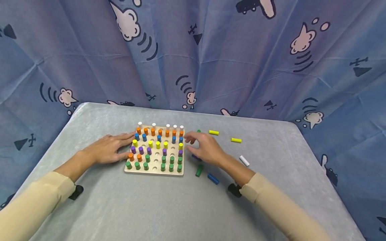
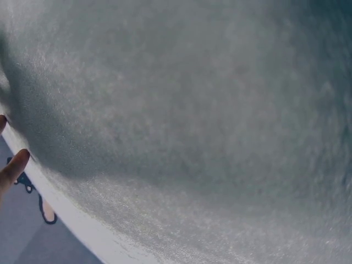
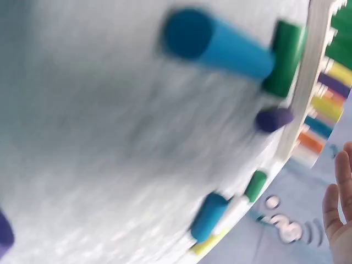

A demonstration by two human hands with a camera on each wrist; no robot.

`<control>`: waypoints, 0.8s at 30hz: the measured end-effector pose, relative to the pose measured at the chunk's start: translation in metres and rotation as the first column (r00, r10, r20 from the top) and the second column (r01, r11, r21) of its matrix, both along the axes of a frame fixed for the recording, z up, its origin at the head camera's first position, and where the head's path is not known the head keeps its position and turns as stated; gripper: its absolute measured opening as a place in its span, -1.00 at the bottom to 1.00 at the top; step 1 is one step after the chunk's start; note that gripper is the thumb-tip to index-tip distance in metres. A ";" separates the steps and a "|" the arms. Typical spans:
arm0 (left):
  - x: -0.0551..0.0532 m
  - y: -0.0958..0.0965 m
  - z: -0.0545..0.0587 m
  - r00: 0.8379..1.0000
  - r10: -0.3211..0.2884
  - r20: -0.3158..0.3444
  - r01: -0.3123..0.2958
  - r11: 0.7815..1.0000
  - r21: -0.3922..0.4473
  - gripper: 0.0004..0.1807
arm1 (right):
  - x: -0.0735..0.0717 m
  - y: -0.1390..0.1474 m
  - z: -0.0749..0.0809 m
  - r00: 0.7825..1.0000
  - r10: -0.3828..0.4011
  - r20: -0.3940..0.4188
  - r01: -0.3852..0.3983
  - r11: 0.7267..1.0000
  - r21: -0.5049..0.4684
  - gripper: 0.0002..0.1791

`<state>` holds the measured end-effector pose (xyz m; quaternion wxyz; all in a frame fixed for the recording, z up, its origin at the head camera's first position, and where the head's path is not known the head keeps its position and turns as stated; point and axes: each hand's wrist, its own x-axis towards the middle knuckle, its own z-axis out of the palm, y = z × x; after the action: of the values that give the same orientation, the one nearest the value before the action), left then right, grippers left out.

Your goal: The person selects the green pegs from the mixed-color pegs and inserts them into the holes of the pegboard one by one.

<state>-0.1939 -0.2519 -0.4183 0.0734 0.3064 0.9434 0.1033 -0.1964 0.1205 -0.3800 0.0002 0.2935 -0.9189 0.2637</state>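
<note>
A pale wooden pegboard [image 1: 169,171] stands left of the table's middle, filled with upright coloured pegs in rows; several holes are bare. Along its left edge rests my left hand [image 1: 110,149], fingers stretched out and touching the board's side. My right hand [image 1: 205,147] hovers by the board's right edge, its fingers loosely bent near the blue peg [image 1: 181,139] at the end of a row. Nothing shows between those fingers, and in the right wrist view the hand [image 3: 342,203] appears with fingers extended. A dark purple peg [image 1: 196,157] lies partly hidden below the right hand.
Loose pegs lie right of the board: a green peg [image 1: 199,170], a blue peg [image 1: 213,178], a white peg [image 1: 244,161], a yellow peg [image 1: 213,132] and another yellow peg [image 1: 236,140]. A patterned blue curtain [image 1: 169,67] hangs behind the grey table [image 1: 144,207].
</note>
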 end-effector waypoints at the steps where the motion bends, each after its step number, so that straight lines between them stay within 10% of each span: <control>1: 0.000 0.000 0.000 1.000 -0.001 0.000 0.001 1.000 0.000 -0.24 | -0.003 0.003 -0.001 1.000 -0.019 -0.001 0.019 1.000 0.003 -0.63; 24: -0.001 -0.001 -0.001 1.000 0.010 0.011 -0.010 1.000 -0.013 -0.24 | -0.046 0.020 -0.030 0.961 -0.276 0.001 0.274 0.954 0.117 -0.57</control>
<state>-0.1950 -0.2525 -0.4192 0.0802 0.3006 0.9452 0.0994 -0.2422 0.1405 -0.4102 0.0122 0.1600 -0.9645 0.2098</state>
